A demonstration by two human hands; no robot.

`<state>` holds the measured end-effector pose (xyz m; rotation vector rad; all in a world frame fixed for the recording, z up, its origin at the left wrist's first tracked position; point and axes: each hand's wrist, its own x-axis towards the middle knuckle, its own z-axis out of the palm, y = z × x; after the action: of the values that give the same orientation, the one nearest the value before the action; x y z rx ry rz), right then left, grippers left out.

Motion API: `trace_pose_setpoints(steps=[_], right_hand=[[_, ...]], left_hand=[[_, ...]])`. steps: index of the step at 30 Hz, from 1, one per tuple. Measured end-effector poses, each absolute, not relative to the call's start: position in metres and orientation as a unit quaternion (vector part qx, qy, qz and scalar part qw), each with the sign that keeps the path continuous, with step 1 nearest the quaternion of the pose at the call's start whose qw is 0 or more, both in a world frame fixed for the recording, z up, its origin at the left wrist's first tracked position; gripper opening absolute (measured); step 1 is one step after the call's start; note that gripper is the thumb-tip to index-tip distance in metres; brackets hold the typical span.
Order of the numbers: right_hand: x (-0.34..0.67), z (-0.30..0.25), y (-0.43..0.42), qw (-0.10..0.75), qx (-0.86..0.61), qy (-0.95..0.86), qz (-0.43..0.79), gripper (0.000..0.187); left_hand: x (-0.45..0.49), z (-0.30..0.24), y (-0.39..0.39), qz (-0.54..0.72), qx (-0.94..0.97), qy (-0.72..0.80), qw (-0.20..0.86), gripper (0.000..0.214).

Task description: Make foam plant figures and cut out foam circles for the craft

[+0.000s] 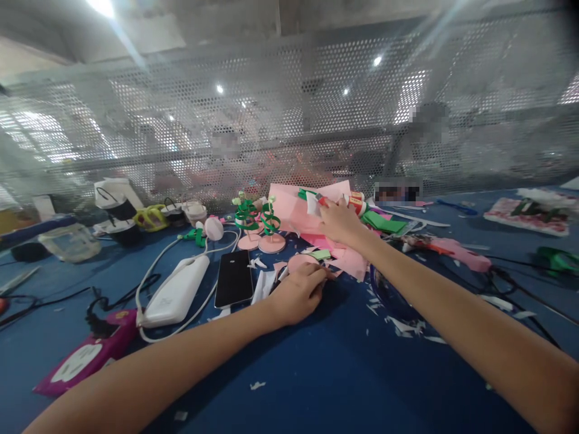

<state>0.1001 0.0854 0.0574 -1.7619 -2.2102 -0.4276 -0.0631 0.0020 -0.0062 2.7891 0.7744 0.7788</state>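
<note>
My left hand (301, 292) rests low over the blue table with its fingers curled together; what lies under the fingertips is hidden. Just behind it is a pink paper disc (302, 260) and a small light-green paper piece (321, 254). Farther back, my right hand (339, 222) reaches over pink paper sheets (289, 208), its fingers closed around a small white tube with a red end (313, 203). Beside that hand lies a red-and-white tube (357, 205). Green spiral paper plants on pink round bases (271, 243) stand to the left of the hands.
A black phone (234, 279), a white power bank (178, 290) with a cable, and a magenta power strip (90, 358) lie left. A pink glue gun (456, 252) and a dark blue tape ring (391, 295) are right. Paper scraps litter the table; a perforated metal screen (289, 120) rises behind.
</note>
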Motion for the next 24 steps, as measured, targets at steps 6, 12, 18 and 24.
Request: trace_pose_setpoints(steps=[6, 12, 18, 24], right_hand=[[0.128, 0.089, 0.092, 0.151, -0.632, -0.75, -0.122, 0.036], [0.145, 0.099, 0.095, 0.158, -0.632, -0.754, -0.085, 0.035], [0.127, 0.08, 0.093, 0.136, -0.623, -0.768, -0.054, 0.035], [0.111, 0.083, 0.082, 0.202, -0.644, -0.733, -0.086, 0.04]], left_hand=[[-0.064, -0.008, 0.003, 0.244, 0.926, 0.278, 0.073, 0.038], [-0.063, -0.007, 0.003, 0.246, 0.927, 0.275, 0.072, 0.037], [-0.063, -0.009, 0.003, 0.255, 0.926, 0.269, 0.07, 0.035], [-0.063, -0.007, 0.002, 0.253, 0.928, 0.265, 0.059, 0.036]])
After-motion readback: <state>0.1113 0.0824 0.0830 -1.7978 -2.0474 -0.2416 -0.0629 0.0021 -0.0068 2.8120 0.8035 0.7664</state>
